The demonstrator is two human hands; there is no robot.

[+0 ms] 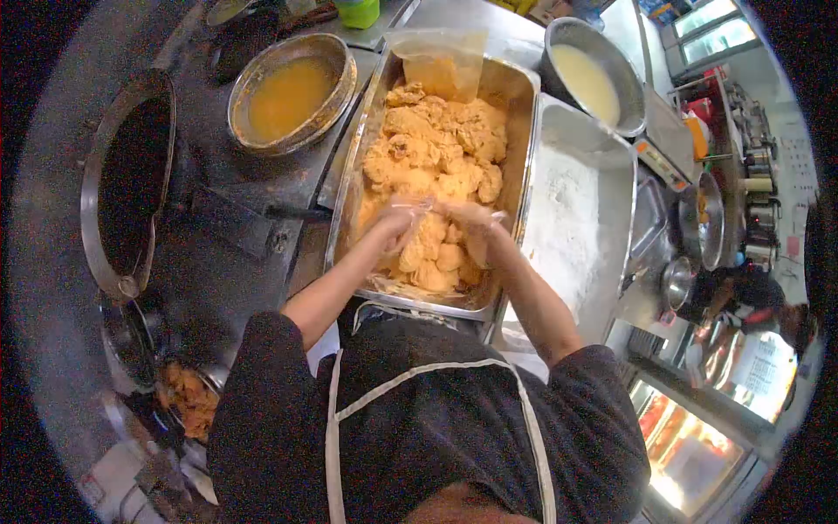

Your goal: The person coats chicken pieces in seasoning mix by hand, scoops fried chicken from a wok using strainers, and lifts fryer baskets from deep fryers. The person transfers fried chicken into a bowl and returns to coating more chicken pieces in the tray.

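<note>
In the head view, a deep steel tray (532, 113) holds a heap of flour-coated chicken pieces (432, 144). Both of my hands are down in this tray, in what look like clear plastic gloves. My left hand (401, 220) bends inward over the middle of the heap, touching the coated pieces. Close beside it, my right hand (474, 227) also touches the chicken, toward the tray's right wall. Motion blur and the coating hide the fingers, so their grip cannot be made out. A translucent plastic sheet (445, 65) hangs over the tray's far end.
White flour fills a second tray (630, 166) on the right. Behind it stands a bowl of pale liquid (587, 83). On the left are a pan of orange-brown liquid (288, 100) and a dark wok (131, 183). Browned food (188, 397) sits lower left; a person (742, 301) is at right.
</note>
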